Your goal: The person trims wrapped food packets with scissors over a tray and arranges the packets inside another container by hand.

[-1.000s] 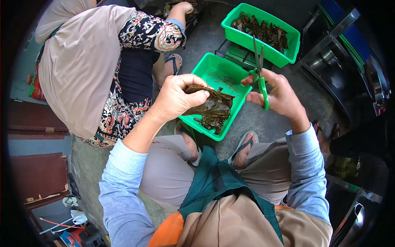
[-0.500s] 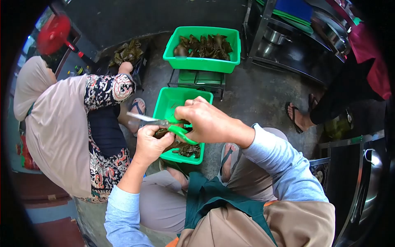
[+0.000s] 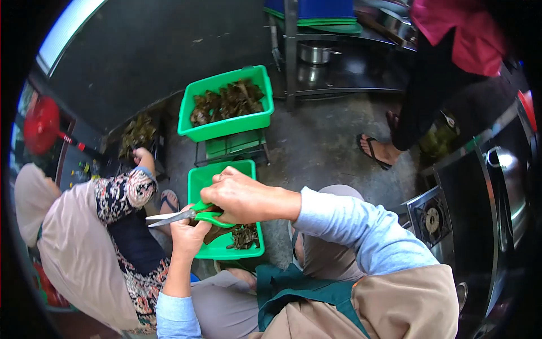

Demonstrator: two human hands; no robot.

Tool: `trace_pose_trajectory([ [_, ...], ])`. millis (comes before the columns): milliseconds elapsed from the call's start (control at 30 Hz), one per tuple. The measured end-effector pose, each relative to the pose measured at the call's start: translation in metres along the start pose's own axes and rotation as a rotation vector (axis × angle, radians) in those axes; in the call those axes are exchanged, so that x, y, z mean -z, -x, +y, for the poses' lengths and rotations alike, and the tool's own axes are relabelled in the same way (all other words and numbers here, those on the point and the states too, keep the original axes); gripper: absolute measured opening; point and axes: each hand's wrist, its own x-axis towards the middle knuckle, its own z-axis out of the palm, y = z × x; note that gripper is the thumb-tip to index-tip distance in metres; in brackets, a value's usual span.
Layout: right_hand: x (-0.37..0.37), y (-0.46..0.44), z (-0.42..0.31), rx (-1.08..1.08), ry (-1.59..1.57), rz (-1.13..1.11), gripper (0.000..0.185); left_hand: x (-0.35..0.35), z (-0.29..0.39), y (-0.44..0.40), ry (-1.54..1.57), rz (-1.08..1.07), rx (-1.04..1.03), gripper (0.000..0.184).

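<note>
My right hand (image 3: 240, 195) is wrapped round the green handles of the scissors (image 3: 197, 214), whose blades point left and stand slightly apart. Just below the blades, my left hand (image 3: 189, 234) pinches a brown leaf-wrapped bundle (image 3: 212, 233), which the hands and handles partly cover. Both hands are over the near green basin (image 3: 257, 169). Dark, frilly leaf ends (image 3: 244, 237) show above the basin's lower right part.
A larger green tub (image 3: 226, 125) of brown leaf bundles stands on a low rack behind. A co-worker (image 3: 79, 248) sits at the left, one hand at a leaf pile (image 3: 138, 134). Another person (image 3: 423, 90) stands right, near a metal shelf (image 3: 350, 87) and stove (image 3: 432, 219).
My right hand has come across to my left hand with the scissors, which have turned from upright to pointing left. The view has shifted, showing more of the shelf and the standing person.
</note>
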Motion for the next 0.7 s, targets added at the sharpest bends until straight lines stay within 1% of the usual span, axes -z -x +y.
trace_pose_trajectory([
  [133,-0.001,0.003,0.007,-0.025,0.002,0.051,0.022,0.002,-0.009,-0.015,-0.039,-0.061,-0.076,0.018],
  [233,0.003,0.004,0.013,-0.049,0.025,0.058,0.022,-0.002,-0.014,-0.026,0.034,-0.082,-0.06,0.017],
  [367,0.003,0.007,0.024,-0.047,0.048,0.084,0.022,-0.004,-0.02,-0.041,-0.091,-0.127,-0.107,0.016],
  [400,0.003,0.007,0.028,-0.06,0.067,0.072,0.023,-0.005,-0.022,-0.044,-0.095,-0.116,-0.077,0.017],
  [467,-0.002,0.009,0.035,-0.037,0.104,0.103,0.023,-0.003,-0.034,-0.052,-0.167,-0.124,-0.111,0.019],
  [500,0.0,0.01,0.035,-0.06,0.115,0.066,0.024,-0.003,-0.036,-0.054,-0.174,-0.141,-0.104,0.019],
  [533,-0.003,0.01,0.037,-0.039,0.146,0.106,0.024,-0.004,-0.033,-0.055,-0.164,-0.158,-0.041,0.022],
  [600,-0.006,0.012,0.042,-0.067,0.155,0.079,0.023,-0.007,-0.029,-0.06,-0.34,-0.157,-0.181,0.028],
  [633,-0.007,0.012,0.043,-0.073,0.155,0.066,0.022,-0.007,-0.024,-0.063,-0.388,-0.186,-0.173,0.033],
  [667,-0.008,0.012,0.045,-0.093,0.178,0.043,0.022,-0.009,-0.025,-0.065,-0.404,-0.187,-0.213,0.032],
  [700,-0.009,0.013,0.043,-0.1,0.182,0.04,0.022,-0.009,-0.027,-0.066,-0.418,-0.198,-0.209,0.031],
])
